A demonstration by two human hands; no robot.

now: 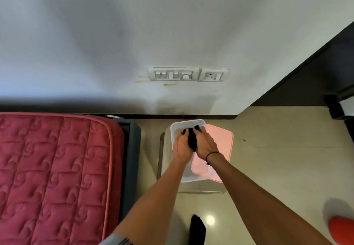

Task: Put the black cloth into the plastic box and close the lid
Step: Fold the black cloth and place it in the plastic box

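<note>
One black cloth [192, 139], one plastic box [179, 127], one pink lid [220, 141], two hands. The box is white and translucent, open at the top, and stands on a low stool-like stand [165, 160] on the tiled floor [277, 168], near the wall. Its long axis runs away from the person toward the wall. The lid is off, lying flat just beside the box on its right side, its long axis parallel to the box. The cloth is bunched into a narrow dark bundle over the far half of the box opening, its long axis likewise running from the person toward the wall; whether its lower end touches the box floor cannot be told. The left hand [183, 146] is closed on the left side of the bundle, and the right hand [206, 144], a black band at its wrist, is closed on the right side, fingers curled over the far end of the cloth. One red quilted mattress [53, 168] lies to the left, apart from the box. Two switch plates [173, 74] sit side by side on the wall above.
</note>
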